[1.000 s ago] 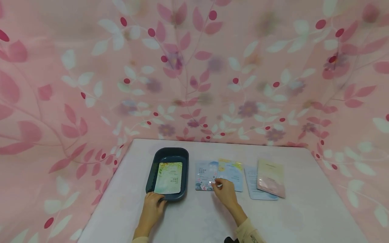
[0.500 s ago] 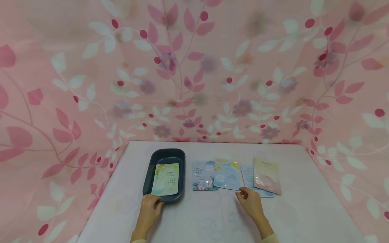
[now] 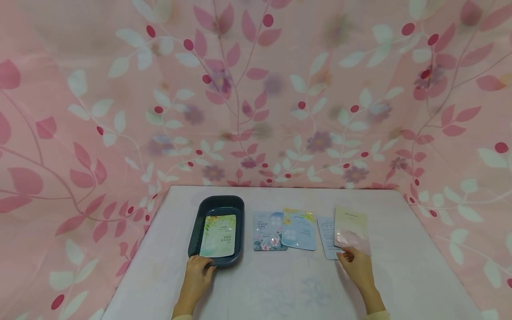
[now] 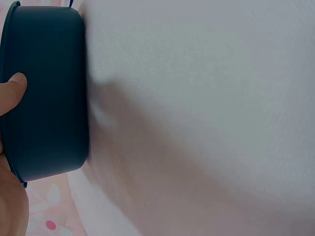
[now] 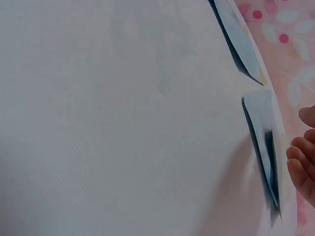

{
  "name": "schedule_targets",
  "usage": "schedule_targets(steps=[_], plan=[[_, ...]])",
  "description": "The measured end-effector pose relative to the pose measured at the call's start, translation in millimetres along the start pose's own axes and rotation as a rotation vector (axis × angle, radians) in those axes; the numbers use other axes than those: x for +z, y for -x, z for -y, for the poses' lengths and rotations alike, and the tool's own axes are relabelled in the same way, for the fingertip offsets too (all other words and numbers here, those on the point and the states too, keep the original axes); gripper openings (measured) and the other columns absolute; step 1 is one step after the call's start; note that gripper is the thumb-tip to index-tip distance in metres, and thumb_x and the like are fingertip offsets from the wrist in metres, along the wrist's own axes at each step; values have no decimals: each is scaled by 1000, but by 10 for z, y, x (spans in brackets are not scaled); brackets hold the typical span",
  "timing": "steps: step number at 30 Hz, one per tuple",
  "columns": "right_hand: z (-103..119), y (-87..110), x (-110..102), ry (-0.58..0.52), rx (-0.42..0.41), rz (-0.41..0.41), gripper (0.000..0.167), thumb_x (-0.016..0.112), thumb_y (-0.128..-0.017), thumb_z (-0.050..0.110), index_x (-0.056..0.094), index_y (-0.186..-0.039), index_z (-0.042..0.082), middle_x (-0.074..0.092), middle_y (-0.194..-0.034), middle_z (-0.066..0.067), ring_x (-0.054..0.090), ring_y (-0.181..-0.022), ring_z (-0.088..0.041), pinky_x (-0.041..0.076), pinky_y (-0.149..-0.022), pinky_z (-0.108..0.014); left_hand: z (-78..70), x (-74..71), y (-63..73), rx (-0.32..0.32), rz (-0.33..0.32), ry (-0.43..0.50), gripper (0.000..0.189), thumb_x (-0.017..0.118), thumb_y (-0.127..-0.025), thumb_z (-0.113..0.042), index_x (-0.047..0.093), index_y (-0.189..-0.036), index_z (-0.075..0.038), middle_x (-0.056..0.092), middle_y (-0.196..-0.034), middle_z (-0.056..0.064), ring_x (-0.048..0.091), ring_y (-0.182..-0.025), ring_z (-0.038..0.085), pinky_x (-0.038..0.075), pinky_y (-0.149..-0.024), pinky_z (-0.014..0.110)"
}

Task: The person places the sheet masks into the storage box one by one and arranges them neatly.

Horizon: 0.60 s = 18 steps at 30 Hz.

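Note:
My left hand (image 3: pixel 198 272) grips the near rim of a dark blue-green rectangular tray (image 3: pixel 242 238), with the thumb pressed on its outer wall, as the left wrist view shows. Inside the tray lies a green sheet mask packet (image 3: pixel 219 238). My right hand (image 3: pixel 357 270) hovers at the near end of a beige-pink packet (image 3: pixel 352 226), which partly covers a light blue packet (image 3: pixel 328 238). In the right wrist view its fingers (image 5: pixel 301 162) are loosely bent, with nothing between them and the thumb. The hand hides the near corners of both packets.
Between the tray and the right-hand pair lie a blue floral packet (image 3: pixel 269 231) and a blue-and-yellow packet (image 3: pixel 299 229), slightly overlapping. All rest on a white-covered table (image 3: pixel 280 289). A pink floral curtain (image 3: pixel 256 98) stands behind and along both sides.
My right hand has moved rightward, from over the two middle packets to the beige-pink and light blue ones. The left hand stays on the tray rim. The head view has shifted slightly.

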State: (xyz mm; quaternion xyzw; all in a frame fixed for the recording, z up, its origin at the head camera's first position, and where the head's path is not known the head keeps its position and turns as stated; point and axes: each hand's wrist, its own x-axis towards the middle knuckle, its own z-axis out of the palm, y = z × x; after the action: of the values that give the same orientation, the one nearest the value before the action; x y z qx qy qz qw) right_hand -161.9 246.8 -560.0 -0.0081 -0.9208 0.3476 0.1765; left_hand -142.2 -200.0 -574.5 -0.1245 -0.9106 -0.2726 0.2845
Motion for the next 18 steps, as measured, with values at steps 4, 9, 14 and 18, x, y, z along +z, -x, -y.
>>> schedule_targets(steps=[4,9,14,18], plan=[[-114,-46,-102,39,29,-37,20,72,-75,3,66,-88,-11,66,-69,-13,63,-59,-25,51,-54,-29,3,2,-2,8,-3,-1,26,82,-56,9,67,-71,-4,65,-68,1,60,-69,16,42,-79,42],[-245,-77,-213,83,65,-62,22,71,-76,6,67,-91,-10,67,-71,-13,64,-63,-27,50,-58,-34,4,2,-9,15,-5,-7,26,82,-55,9,66,-71,-5,65,-68,1,59,-68,16,42,-78,41],[-370,-105,-297,101,101,-97,22,71,-76,8,67,-90,-9,68,-72,-15,63,-64,-30,48,-59,-40,-5,2,-5,20,-9,-11,25,82,-55,8,66,-71,-4,65,-68,1,59,-68,16,42,-78,40],[-478,-130,-335,109,146,-136,25,69,-78,9,66,-91,-12,67,-74,-19,63,-68,-36,48,-63,-45,-16,-7,-6,-5,5,-10,24,81,-57,8,67,-71,-4,65,-69,0,59,-69,15,41,-79,39]])
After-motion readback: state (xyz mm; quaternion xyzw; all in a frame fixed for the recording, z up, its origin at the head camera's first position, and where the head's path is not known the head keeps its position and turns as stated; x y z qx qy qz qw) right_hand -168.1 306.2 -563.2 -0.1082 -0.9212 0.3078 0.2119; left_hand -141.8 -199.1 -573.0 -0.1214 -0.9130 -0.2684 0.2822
